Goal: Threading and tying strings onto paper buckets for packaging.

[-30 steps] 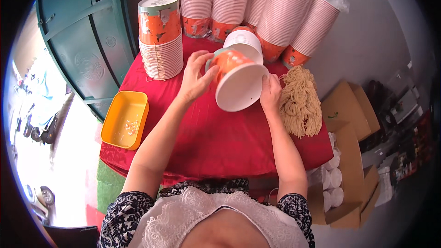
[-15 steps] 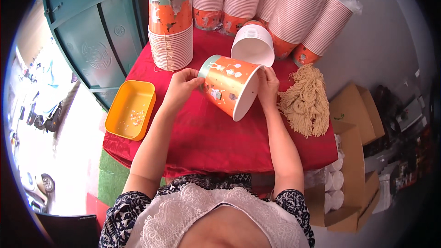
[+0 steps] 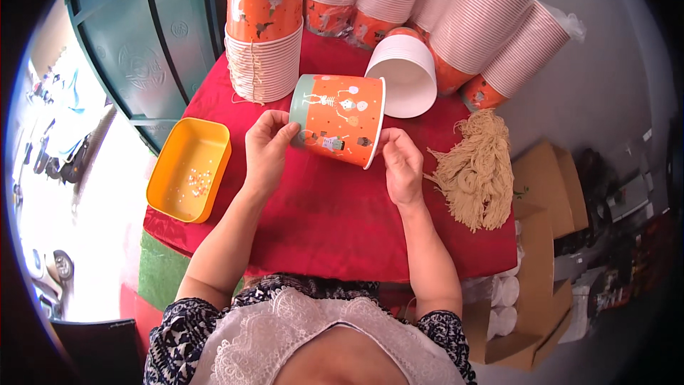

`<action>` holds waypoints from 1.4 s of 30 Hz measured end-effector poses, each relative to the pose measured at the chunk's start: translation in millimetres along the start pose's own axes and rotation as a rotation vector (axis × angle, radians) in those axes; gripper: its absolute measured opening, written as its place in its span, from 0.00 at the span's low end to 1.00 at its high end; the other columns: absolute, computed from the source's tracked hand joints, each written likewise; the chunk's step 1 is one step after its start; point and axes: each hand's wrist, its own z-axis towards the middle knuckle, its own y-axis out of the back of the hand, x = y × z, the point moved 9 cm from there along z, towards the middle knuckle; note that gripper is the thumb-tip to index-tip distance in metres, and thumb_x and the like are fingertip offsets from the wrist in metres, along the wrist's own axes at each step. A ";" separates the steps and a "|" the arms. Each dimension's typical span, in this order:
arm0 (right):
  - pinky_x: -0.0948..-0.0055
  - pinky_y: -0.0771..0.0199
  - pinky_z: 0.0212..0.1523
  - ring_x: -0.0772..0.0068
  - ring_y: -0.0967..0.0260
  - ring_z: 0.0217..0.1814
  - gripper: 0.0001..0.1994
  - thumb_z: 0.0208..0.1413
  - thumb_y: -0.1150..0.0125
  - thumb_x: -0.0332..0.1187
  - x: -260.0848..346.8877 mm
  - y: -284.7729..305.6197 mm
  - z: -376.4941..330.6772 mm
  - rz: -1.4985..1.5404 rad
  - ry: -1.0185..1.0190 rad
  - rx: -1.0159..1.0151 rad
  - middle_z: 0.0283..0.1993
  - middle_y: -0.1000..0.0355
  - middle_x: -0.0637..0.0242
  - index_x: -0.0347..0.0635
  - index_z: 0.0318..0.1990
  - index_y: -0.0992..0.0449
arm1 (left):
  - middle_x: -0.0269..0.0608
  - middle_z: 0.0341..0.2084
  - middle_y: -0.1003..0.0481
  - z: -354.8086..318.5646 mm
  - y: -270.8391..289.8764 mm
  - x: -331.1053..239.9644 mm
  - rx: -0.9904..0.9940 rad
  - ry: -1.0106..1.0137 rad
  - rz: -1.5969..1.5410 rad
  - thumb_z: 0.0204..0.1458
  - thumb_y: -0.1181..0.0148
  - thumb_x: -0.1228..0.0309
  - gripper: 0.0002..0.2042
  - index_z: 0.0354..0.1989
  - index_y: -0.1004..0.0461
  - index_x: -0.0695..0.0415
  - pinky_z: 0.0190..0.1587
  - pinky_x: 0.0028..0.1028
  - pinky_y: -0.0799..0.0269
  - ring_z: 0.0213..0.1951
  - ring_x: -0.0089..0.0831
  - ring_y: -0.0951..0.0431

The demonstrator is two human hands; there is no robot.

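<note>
An orange paper bucket (image 3: 338, 117) with a green base band and skeleton drawings lies on its side in the air over the table. My left hand (image 3: 268, 146) pinches its green base end between thumb and fingers. At the white rim, my right hand (image 3: 400, 164) grips the open end, some fingertips hidden behind or inside it. Behind it, a bucket with a white inside (image 3: 402, 78) rests tipped on the red cloth. To the right lies a bundle of tan string (image 3: 476, 171). A yellow tray (image 3: 189, 171) with small pale beads sits at the left.
An upside-down stack of buckets (image 3: 263, 36), string hanging down its side, stands at the back left of the red-covered table (image 3: 335, 228). Several plastic-wrapped bucket stacks (image 3: 481, 18) line the back. Beyond the right edge is an open cardboard box (image 3: 534, 278); a green metal door (image 3: 142, 50) is at the left.
The bucket has turned so its rim faces right and its drawings show more fully. My right hand has moved lower along the rim. The whole view has shifted slightly.
</note>
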 end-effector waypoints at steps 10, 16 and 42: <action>0.83 0.35 0.30 0.87 0.39 0.30 0.06 0.61 0.41 0.29 -19.4 -11.4 -5.7 0.084 -0.069 -0.094 0.34 0.31 0.73 0.36 0.41 0.30 | 0.35 0.32 0.27 3.0 6.3 10.2 -0.051 -0.023 0.162 0.56 0.40 0.79 0.06 0.41 0.27 0.65 0.36 0.22 0.29 0.30 0.20 0.26; 0.84 0.37 0.30 0.88 0.39 0.30 0.06 0.61 0.41 0.27 -25.9 -13.3 -15.1 0.079 -0.103 -0.137 0.34 0.32 0.74 0.36 0.41 0.30 | 0.42 0.34 0.30 -26.2 -20.1 -54.8 -0.177 -0.591 0.771 0.46 0.34 0.82 0.13 0.40 0.28 0.61 0.28 0.25 0.32 0.26 0.30 0.31; 0.83 0.37 0.27 0.86 0.39 0.28 0.08 0.53 0.39 0.18 -24.0 -42.9 -30.7 -0.248 0.080 -0.036 0.31 0.35 0.74 0.38 0.36 0.31 | 0.46 0.33 0.25 -54.3 -58.7 -36.9 0.157 -0.444 0.518 0.46 0.37 0.85 0.10 0.35 0.28 0.62 0.38 0.29 0.26 0.36 0.38 0.22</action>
